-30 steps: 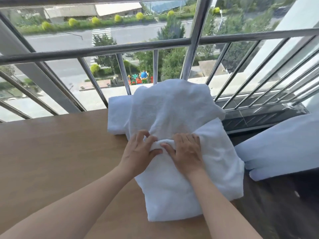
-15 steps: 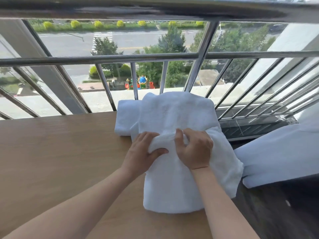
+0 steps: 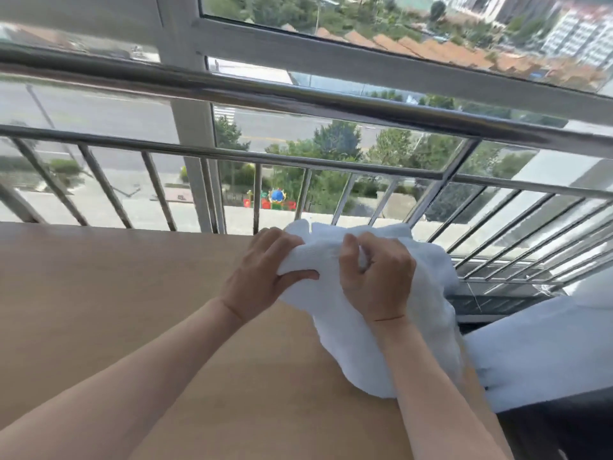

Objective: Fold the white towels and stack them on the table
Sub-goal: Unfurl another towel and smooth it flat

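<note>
A white towel (image 3: pixel 351 340) hangs bunched above the far right part of the wooden table (image 3: pixel 116 293). My left hand (image 3: pixel 262 277) grips its upper edge with the thumb under the cloth. My right hand (image 3: pixel 378 277) grips the same edge just to the right, fingers curled into the fabric. The towel's lower part droops to the table near its right edge. The other white towels at the back of the table are mostly hidden behind my hands and the lifted towel.
A steel railing (image 3: pixel 298 157) with vertical bars runs along the table's far edge, with a window behind it. A pale blue-white cushion or cloth (image 3: pixel 544 353) lies to the right, beyond the table's edge.
Both hands have lifted the towel's gripped edge up and away from the table toward the railing. The view has tilted upward.
</note>
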Tool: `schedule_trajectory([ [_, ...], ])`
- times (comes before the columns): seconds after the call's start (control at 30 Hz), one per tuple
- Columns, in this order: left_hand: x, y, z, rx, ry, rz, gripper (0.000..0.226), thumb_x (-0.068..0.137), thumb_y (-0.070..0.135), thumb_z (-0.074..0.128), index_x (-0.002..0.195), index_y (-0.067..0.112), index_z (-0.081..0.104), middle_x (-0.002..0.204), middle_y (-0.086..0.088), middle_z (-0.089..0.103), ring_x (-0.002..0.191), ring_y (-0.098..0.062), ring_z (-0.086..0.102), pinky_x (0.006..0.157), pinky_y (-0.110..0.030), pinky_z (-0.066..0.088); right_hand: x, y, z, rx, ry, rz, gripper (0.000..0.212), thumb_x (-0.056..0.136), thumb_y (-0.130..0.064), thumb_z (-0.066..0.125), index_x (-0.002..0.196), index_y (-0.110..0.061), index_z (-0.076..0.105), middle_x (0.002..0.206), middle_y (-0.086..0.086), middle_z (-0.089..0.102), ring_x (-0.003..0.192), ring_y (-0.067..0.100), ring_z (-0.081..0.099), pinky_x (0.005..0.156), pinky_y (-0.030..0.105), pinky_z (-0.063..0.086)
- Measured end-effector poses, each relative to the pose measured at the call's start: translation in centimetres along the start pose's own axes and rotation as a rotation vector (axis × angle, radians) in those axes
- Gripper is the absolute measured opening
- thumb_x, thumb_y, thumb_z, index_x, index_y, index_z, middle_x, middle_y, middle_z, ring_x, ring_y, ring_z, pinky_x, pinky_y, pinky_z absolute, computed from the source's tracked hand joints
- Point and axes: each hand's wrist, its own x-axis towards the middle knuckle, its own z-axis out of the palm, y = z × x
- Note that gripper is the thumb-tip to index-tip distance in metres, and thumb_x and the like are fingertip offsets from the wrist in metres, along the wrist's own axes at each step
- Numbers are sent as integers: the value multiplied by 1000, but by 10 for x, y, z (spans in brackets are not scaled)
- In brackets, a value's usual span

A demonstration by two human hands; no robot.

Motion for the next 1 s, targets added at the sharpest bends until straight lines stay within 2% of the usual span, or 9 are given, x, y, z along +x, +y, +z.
schedule_trajectory([
  [0.17, -69, -43, -115, 107, 87, -36, 39, 87, 47, 68, 109, 18, 54, 97, -4, 59, 89, -25, 54, 82, -24, 38, -25, -117, 57, 110, -75, -17, 40, 90, -30, 49, 53, -19, 38, 51, -8, 28, 45, 24, 36, 60, 23, 23],
  [0.3, -133, -73, -199, 261, 151, -61, 39, 84, 48, 70, 108, 20, 55, 100, 4, 56, 87, -26, 57, 81, -27, 44, -59, -198, 107, 204, -249, -15, 46, 91, -33, 45, 52, -10, 49, 46, 5, 48, 47, 30, 49, 56, 28, 35],
  [0.4, -189, -92, -248, 420, 213, -124, 37, 88, 53, 68, 103, 20, 62, 90, -5, 65, 80, -29, 60, 74, -35, 49, -81, -253, 143, 325, -382, -59, 41, 90, -32, 43, 53, -16, 45, 47, 1, 45, 46, 26, 48, 62, 25, 33],
  [0.5, -242, -104, -285, 572, 276, -218, 35, 86, 53, 71, 101, 22, 65, 86, 0, 66, 83, -23, 58, 76, -30, 48, -101, -302, 181, 460, -477, -145, 32, 90, -30, 43, 60, -25, 33, 51, -8, 33, 45, 22, 42, 62, 26, 32],
  [0.57, -272, -108, -299, 634, 273, -301, 35, 81, 50, 74, 103, 25, 63, 85, 1, 67, 85, -20, 58, 77, -29, 48, -117, -326, 204, 515, -577, -176, 35, 91, -31, 43, 60, -23, 30, 47, -3, 36, 44, 26, 45, 59, 28, 35],
  [0.73, -319, -114, -312, 510, 39, -788, 55, 79, 69, 61, 108, 24, 74, 104, 12, 66, 100, -21, 61, 78, -38, 53, -157, -342, 252, 484, -803, -234, 43, 91, -35, 44, 53, -15, 40, 46, 3, 48, 46, 27, 49, 62, 36, 48],
  [0.83, -330, -127, -319, 376, -56, -1003, 54, 73, 82, 57, 111, 45, 63, 110, 37, 52, 106, 3, 49, 82, -23, 45, -169, -343, 276, 487, -882, -260, 44, 92, -38, 44, 53, -17, 43, 46, 1, 49, 47, 26, 50, 62, 38, 49],
  [0.93, -321, -152, -329, 206, 125, -1179, 52, 72, 90, 45, 99, 50, 64, 105, 36, 58, 101, 11, 54, 77, -11, 39, -172, -343, 296, 493, -966, -257, 44, 94, -42, 38, 55, -20, 36, 48, -4, 42, 50, 24, 47, 68, 39, 47],
  [1.0, -314, -177, -335, 47, 265, -1382, 50, 77, 85, 43, 93, 43, 65, 94, 22, 64, 90, 2, 60, 73, -19, 41, -173, -343, 302, 499, -992, -251, 45, 93, -43, 35, 55, -19, 34, 49, -7, 36, 50, 25, 45, 69, 38, 45],
])
